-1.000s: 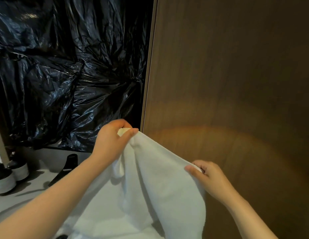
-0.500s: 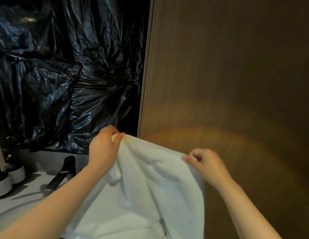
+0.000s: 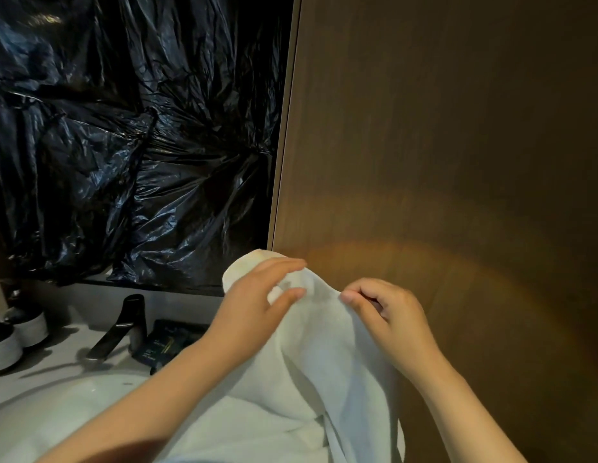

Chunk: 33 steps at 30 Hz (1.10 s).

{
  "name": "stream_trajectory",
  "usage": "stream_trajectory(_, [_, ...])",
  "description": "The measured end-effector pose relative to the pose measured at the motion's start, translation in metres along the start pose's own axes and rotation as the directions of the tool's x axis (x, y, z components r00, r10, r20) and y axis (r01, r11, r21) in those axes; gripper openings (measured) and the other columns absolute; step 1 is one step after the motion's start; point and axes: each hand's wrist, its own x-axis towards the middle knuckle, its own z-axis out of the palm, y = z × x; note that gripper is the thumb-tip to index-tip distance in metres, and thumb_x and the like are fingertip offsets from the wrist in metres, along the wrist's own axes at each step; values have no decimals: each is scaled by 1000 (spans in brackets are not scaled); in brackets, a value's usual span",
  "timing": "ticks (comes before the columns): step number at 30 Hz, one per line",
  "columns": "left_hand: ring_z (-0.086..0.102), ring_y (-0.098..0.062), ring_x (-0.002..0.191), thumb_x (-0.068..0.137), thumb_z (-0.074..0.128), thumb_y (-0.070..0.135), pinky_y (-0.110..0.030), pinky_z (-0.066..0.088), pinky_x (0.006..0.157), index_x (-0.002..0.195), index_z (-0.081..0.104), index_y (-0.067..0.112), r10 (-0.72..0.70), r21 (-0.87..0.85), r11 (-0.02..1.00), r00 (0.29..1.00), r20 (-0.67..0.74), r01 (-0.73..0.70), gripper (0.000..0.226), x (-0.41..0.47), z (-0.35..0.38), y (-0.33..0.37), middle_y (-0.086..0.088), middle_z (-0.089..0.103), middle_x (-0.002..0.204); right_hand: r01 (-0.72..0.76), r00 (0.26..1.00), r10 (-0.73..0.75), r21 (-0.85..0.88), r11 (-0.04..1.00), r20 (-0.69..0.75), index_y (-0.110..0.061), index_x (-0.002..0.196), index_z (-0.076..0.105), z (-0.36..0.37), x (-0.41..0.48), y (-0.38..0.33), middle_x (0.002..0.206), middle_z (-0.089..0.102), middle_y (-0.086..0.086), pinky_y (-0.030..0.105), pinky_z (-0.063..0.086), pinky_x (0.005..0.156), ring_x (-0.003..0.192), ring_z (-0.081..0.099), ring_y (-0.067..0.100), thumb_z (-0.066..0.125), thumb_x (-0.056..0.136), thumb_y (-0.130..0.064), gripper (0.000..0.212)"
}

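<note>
Panelling (image 3: 458, 128) of brown wood is seen over the whole right half of the frame, with a faint orange arc of light across its lower part. Crumpled black plastic (image 3: 124, 128) is spread over the upper left, bounded on the right by the panelling's edge. The white towel (image 3: 324, 379) is held up in the lower centre: its top edge is raised before the panelling's lower left, and the rest is draped down to the bottom edge of the frame, next to the pale basin (image 3: 74, 406) in the lower left. The left hand (image 3: 254, 315) is laid on the towel's upper corner, just left of centre, its fingers nearly straight, spread and unclenched, the thumb apart from them. The right hand (image 3: 391, 322) is placed just right of it, its fingers curled and the towel's top edge nipped between thumb and forefinger. A black tap (image 3: 120, 329) is set behind the basin at the left, a dark box (image 3: 167, 342) is seen just right of it, and two pots (image 3: 33, 329) with pale bases are stood at the far left edge.
</note>
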Motion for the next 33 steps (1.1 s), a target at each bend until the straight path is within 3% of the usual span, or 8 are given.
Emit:
stream_trajectory(2, [36, 27, 113, 93, 58, 35, 5, 25, 93, 133, 52, 37, -7, -81, 997, 995, 104, 16, 40, 1, 5, 7, 32, 47, 127, 52, 999, -52, 15, 999, 8, -38, 78, 63, -1, 3, -7, 79, 63, -19, 17, 41, 62, 79, 62, 10, 58, 96, -29, 21])
stream_trajectory(5, [47, 19, 111, 95, 56, 33, 1, 33, 91, 129, 57, 35, -14, -183, 982, 980, 197, 51, 34, 3, 8, 12, 30, 58, 117, 77, 997, -78, 47, 996, 6, -44, 77, 60, -4, 6, -15, 79, 62, -20, 12, 37, 61, 77, 61, 9, 55, 94, -35, 20])
stream_trajectory(9, [59, -2, 88, 94, 58, 27, -15, 45, 78, 88, 71, 19, -25, -220, 974, 988, 155, 59, 17, 1, 9, 15, 11, 66, 85, 32, 999, -34, 91, 995, 25, -40, 78, 66, -6, 4, -15, 80, 66, -19, 12, 42, 65, 82, 63, 8, 53, 90, -47, 19])
stream_trajectory(13, [58, -2, 84, 92, 60, 28, -12, 41, 73, 78, 68, 20, -68, -191, 978, 992, 104, 87, 18, 1, 10, 14, 10, 65, 81, -39, 998, 35, 75, 996, 55, -33, 73, 66, -4, -2, -6, 73, 65, -16, 23, 42, 61, 73, 61, 7, 56, 88, -52, 26])
stream_trajectory(19, [55, 4, 84, 93, 57, 33, -9, 39, 69, 81, 66, 22, -152, -65, 987, 987, -57, 148, 19, 17, -6, 4, 11, 60, 85, -227, 965, 222, 22, 974, 142, -36, 62, 57, -3, -27, 21, 59, 55, -16, 19, 32, 54, 56, 52, 4, 57, 93, -48, 33])
stream_trajectory(25, [57, -3, 85, 77, 74, 42, -21, 42, 71, 76, 66, 25, -245, 10, 969, 964, 100, 245, 19, 20, -19, -4, 11, 62, 86, -298, 950, 312, -213, 930, 31, -34, 69, 59, -17, -36, 35, 61, 58, -17, 30, 46, 62, 63, 56, 3, 51, 93, -54, 32])
stream_trajectory(30, [57, 3, 81, 78, 74, 39, -21, 40, 67, 71, 65, 30, -166, -84, 985, 972, -168, 153, 15, 27, -27, 1, 16, 64, 77, -181, 962, 148, -130, 975, -227, -35, 73, 64, -34, -21, 31, 70, 64, -18, 26, 48, 58, 70, 62, 3, 57, 90, -57, 29])
stream_trajectory(33, [57, -1, 77, 80, 72, 39, -22, 40, 63, 71, 60, 31, -149, -22, 989, 965, -217, 147, 17, 29, -19, -6, 15, 62, 75, -226, 970, 216, -75, 971, -113, -35, 73, 67, -36, -14, 38, 71, 66, -18, 25, 47, 60, 70, 62, 2, 59, 88, -57, 28])
